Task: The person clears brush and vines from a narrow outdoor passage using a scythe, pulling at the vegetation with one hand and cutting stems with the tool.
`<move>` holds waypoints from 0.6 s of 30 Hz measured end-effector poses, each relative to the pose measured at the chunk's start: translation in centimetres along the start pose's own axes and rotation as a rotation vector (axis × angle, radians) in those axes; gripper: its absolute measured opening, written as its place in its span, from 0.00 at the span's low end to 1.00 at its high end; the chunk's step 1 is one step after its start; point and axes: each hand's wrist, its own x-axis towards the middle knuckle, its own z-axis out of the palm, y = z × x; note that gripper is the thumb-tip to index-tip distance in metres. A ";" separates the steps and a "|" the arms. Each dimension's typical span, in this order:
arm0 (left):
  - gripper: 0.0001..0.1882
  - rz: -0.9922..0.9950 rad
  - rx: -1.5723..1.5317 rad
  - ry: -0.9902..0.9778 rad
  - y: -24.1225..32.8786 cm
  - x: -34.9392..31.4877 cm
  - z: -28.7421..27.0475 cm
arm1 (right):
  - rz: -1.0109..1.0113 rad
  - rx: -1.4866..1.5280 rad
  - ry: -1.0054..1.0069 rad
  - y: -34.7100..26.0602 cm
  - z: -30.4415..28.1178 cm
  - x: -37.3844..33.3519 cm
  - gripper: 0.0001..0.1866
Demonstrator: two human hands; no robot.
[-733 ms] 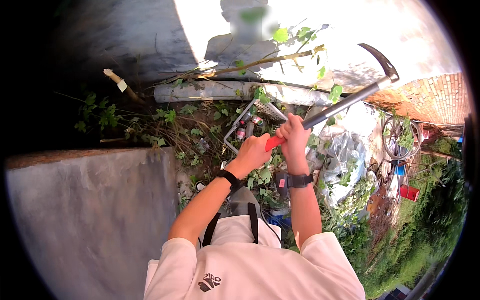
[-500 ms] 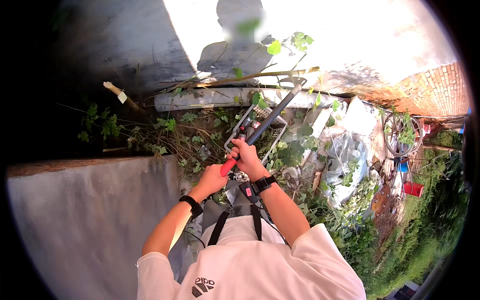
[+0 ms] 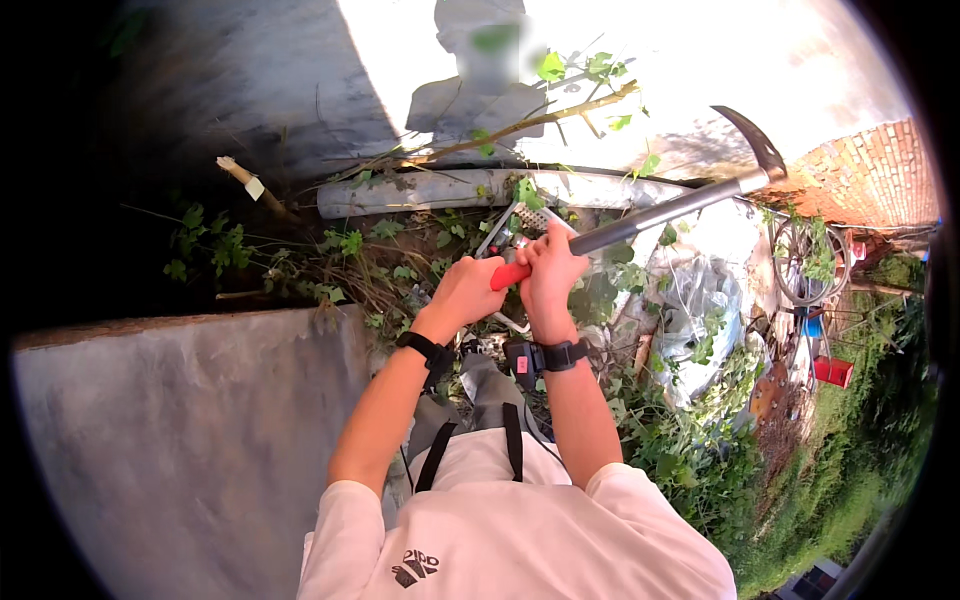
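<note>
My left hand [image 3: 466, 296] is closed round the red grip at the near end of a long-handled sickle [image 3: 660, 212]. Just ahead of it on the grey shaft, my right hand [image 3: 553, 268] is wrapped round too. The shaft slants up to the right, and the curved dark blade [image 3: 755, 138] is raised in front of the pale wall, apart from any plant. Left of the blade, a leaning leafy branch [image 3: 530, 124] crosses the wall. A pale metal frame [image 3: 490, 238] lies partly hidden behind my hands.
A pale pipe [image 3: 420, 193] runs along the wall's foot. To the left stands a cut stump [image 3: 243, 180] beside a grey slab [image 3: 190, 420]. Clear plastic sheeting [image 3: 700, 300], a wheel [image 3: 808, 262] and a red box [image 3: 832, 371] lie right among weeds.
Both hands have moved up and to the right. The sickle has swung rightward, bringing its blade away from the branch and into plain sight.
</note>
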 end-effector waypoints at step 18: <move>0.08 0.539 0.268 -0.049 6.5 6.6 2.8 | -0.318 0.157 -0.010 -9.5 -3.8 -2.1 0.20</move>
